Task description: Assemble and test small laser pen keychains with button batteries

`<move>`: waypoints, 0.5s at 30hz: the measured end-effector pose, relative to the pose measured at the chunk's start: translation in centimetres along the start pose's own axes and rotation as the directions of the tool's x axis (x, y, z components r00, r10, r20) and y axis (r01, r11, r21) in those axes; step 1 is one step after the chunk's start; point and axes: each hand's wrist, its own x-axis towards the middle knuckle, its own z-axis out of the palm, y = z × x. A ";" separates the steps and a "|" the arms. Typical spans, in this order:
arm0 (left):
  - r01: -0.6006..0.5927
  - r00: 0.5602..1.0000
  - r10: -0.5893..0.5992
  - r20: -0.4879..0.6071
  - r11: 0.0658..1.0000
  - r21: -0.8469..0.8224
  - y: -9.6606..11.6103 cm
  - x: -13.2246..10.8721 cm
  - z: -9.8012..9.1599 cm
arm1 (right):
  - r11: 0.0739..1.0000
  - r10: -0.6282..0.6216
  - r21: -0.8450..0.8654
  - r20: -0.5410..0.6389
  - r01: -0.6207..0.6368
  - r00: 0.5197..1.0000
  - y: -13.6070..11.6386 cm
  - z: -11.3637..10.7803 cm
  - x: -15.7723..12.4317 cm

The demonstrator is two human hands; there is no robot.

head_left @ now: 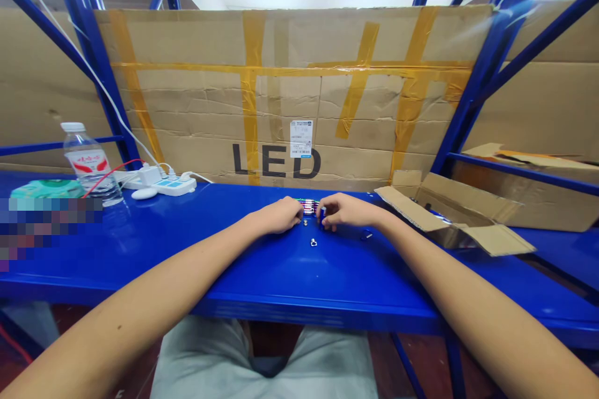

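Observation:
My right hand (344, 211) is closed, fingertips around a small dark blue cylinder (322, 216) standing upright at the table top. My left hand (282, 215) rests on the table with its fingers curled together; whatever they hold, if anything, is hidden. Between the hands lies a row of thin, shiny coloured tubes (309, 206), partly covered by my fingers. In front of them sits a tiny metal piece (306, 222). Closer to me is a small silver clip-like part (313, 242). A blue carabiner-like clip (365, 235) lies below my right wrist.
An opened cardboard box (449, 215) with blue items inside stands at right. At left are a water bottle (91, 165), a green packet (47, 189) and a power strip (173, 184) with cables. A large carton (201, 106) walls off the back of the blue table (299, 280).

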 end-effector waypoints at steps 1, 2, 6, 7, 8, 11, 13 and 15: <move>0.016 1.000 -0.016 0.006 1.000 -0.020 0.0 0.0 -0.1 | 1.000 -0.001 -0.011 0.009 0.001 1.000 -0.1 0.0 0.0; 0.030 0.999 -0.030 0.016 0.999 -0.045 0.1 -0.1 -0.2 | 1.000 0.000 -0.029 0.014 0.000 1.000 -0.2 0.1 0.0; 0.013 1.000 -0.014 -0.014 0.995 -0.101 0.3 -0.4 -0.7 | 0.997 0.013 -0.081 -0.003 -0.013 1.000 -0.4 0.3 0.0; -0.009 0.998 0.003 -0.064 0.995 -0.099 0.4 -0.5 -0.8 | 0.997 0.012 -0.075 -0.012 -0.013 1.000 -0.4 0.4 0.0; -0.035 0.992 0.022 -0.127 0.994 -0.100 0.6 -0.5 -0.9 | 0.998 0.010 -0.060 -0.019 -0.011 1.000 -0.3 0.4 0.0; -0.137 0.948 0.092 -0.305 0.982 -0.127 1.3 -0.5 -1.1 | 1.000 0.013 -0.007 -0.030 -0.013 0.999 -0.3 0.5 0.1; -0.197 0.925 0.139 -0.354 0.971 -0.133 1.8 -0.5 -1.1 | 1.000 0.014 0.010 -0.025 -0.014 1.000 -0.3 0.5 0.1; -0.228 0.920 0.172 -0.353 0.966 -0.124 2.2 -0.5 -1.0 | 1.000 0.004 0.020 -0.019 -0.003 1.000 -0.4 0.6 0.0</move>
